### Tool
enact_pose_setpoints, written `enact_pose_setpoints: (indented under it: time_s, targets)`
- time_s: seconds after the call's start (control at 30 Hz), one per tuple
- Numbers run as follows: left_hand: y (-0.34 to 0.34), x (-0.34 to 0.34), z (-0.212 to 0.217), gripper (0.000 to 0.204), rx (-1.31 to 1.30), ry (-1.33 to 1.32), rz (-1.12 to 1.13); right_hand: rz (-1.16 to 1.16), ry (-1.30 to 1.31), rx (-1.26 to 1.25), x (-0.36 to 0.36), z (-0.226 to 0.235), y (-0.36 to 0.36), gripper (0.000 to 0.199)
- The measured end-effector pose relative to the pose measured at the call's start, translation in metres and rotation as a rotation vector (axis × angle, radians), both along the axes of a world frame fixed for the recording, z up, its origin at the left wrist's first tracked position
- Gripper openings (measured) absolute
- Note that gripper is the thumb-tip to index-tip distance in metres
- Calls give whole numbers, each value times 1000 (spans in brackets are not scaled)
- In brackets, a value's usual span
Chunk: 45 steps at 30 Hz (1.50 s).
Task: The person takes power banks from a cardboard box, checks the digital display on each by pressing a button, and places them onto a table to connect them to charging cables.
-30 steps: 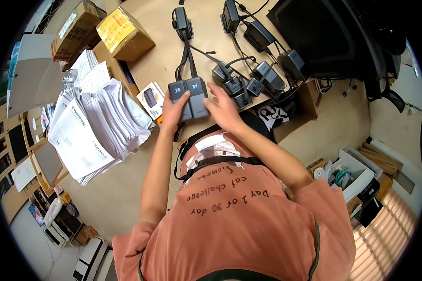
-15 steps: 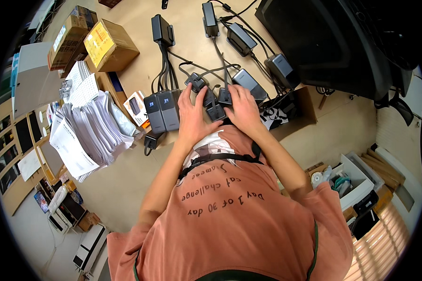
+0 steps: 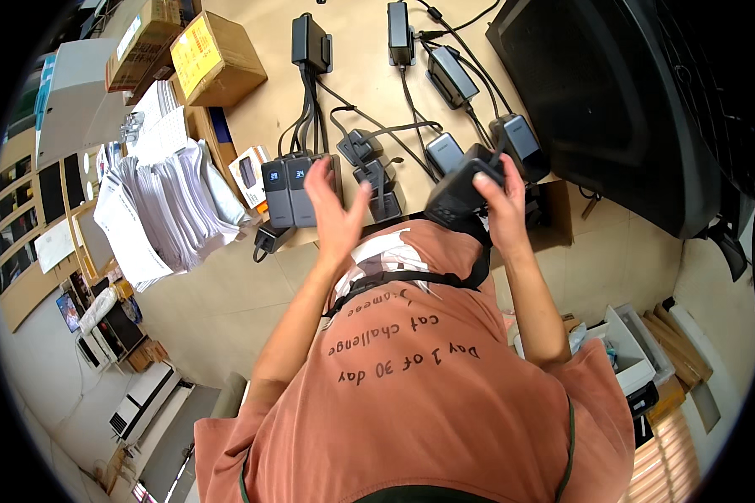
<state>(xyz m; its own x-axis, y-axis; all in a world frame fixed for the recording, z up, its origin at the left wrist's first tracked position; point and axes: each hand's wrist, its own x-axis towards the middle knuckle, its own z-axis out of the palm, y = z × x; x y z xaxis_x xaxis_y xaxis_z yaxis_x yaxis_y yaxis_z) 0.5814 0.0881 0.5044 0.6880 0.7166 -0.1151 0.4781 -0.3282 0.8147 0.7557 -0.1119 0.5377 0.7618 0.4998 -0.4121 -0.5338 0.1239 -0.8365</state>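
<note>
My right hand grips a dark power bank, tilted above the table's near edge, with its thumb on the near face. A short black cable seems to meet the bank's upper end. My left hand is open, fingers spread and holding nothing. It hovers beside two grey power banks with lit displays, partly covering what lies behind. Between my hands lie several black plug-like blocks with cables. Just beyond the held bank is another grey power bank.
Black cables run back to upright dark devices on the table. More grey devices stand further right, beside a large black monitor. Stacked papers and cardboard boxes are at the left. A small black adapter sits near the front edge.
My right hand has left the plug blocks, moved right and now holds the dark power bank. My left hand has let go of the blocks, shifted slightly left and opened.
</note>
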Motion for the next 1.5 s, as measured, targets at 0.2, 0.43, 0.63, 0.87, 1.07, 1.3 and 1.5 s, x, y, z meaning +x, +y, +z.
enact_pose_setpoints:
  time_s: [0.2, 0.43, 0.63, 0.87, 1.07, 1.3, 1.5]
  targets:
    - [2, 62, 3, 92, 186, 248, -49, 25, 381, 185, 8, -13, -9, 45]
    - [25, 69, -11, 66, 265, 381, -277, 79, 384, 158, -3, -22, -15, 36]
    - [31, 79, 2, 55, 161, 658, -328, 157, 349, 104, -3, -21, -7, 32]
    - [29, 70, -2, 44, 204, 641, -305, 269, 322, 6, -5, -29, 12, 35]
    - [0, 27, 7, 44, 201, 666, -220, 624, 188, -167, -17, -45, 23, 47]
    - [-9, 2, 14, 45, 203, 823, -254, 524, 126, -124, -22, -49, 39, 41]
    - [-10, -3, 19, 49, 239, 779, -252, 504, 190, -200, -24, -56, 57, 48]
